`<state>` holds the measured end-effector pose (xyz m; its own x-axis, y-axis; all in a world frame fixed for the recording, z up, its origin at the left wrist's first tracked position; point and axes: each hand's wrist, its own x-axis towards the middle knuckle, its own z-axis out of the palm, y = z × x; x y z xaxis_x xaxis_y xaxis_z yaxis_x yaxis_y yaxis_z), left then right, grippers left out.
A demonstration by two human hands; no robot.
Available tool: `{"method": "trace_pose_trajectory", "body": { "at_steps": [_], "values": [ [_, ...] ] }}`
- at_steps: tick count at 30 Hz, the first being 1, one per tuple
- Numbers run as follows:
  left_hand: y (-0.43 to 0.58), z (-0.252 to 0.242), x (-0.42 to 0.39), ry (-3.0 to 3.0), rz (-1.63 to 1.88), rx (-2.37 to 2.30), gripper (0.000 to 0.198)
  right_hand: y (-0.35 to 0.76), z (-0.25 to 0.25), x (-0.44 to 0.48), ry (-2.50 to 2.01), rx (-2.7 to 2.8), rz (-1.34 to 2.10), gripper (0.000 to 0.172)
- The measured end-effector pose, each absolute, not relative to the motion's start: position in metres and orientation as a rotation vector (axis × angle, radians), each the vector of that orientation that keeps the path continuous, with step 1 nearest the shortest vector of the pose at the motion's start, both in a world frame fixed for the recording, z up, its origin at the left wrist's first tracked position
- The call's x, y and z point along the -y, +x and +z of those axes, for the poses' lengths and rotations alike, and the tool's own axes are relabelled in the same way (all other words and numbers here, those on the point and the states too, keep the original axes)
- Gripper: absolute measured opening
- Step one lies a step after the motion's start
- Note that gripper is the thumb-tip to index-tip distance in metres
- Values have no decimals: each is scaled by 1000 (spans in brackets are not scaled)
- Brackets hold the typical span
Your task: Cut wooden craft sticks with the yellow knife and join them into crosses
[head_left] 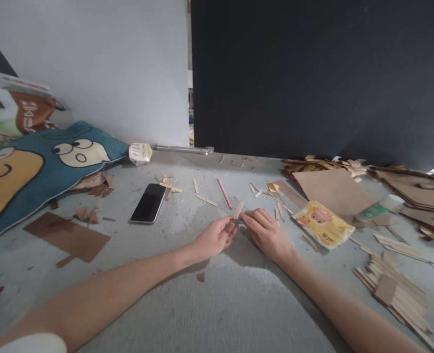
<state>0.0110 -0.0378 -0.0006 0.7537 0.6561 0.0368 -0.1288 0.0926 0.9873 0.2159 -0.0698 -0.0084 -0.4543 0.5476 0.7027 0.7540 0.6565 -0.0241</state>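
Note:
Over the middle of the grey table, my left hand (217, 238) pinches a short flat wooden stick (238, 210), whose upper end sticks out past the fingertips. My right hand (266, 233) meets it from the other side, fingers curled closed by the stick's lower end. Something small and grey shows at its fingertips, too little to name. Just beyond the hands lies a pink pencil (224, 192) with a pale pattern. Two wooden stick pieces (205, 200) rest to its left, and short cut bits (278, 211) of stick lie right of my right hand.
A phone (148, 203) lies left of the hands, near a small pile of sticks (171, 185). Brown cardboard (72, 238) and a blue cushion (81, 154) are farther left. To the right are a yellow packet (323, 224), cardboard sheets (334, 189) and a stick heap (393, 284).

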Motion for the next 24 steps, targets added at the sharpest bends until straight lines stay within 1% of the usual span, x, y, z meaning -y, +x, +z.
{"method": "trace_pose_trajectory", "body": {
  "at_steps": [4, 9, 13, 18, 21, 24],
  "values": [
    [11, -1, 39, 1365, 694, -468, 52, 216, -9, 69, -1023, 2152, -331, 44],
    [11, -1, 39, 1388, 657, -479, 55, 216, -9, 70, -1001, 2170, -328, 43],
    [10, 1, 39, 1374, 690, -465, 52, 215, -8, 70, -1010, 2149, -298, 41],
    [10, 2, 39, 1380, 652, -470, 56, 215, -9, 69, -999, 2164, -306, 44],
    [10, 1, 38, 1368, 664, -468, 52, 215, -10, 68, -1011, 2151, -302, 45],
    [11, 0, 38, 1399, 730, -487, 51, 216, -10, 68, -1014, 2142, -280, 42]
  ]
}}
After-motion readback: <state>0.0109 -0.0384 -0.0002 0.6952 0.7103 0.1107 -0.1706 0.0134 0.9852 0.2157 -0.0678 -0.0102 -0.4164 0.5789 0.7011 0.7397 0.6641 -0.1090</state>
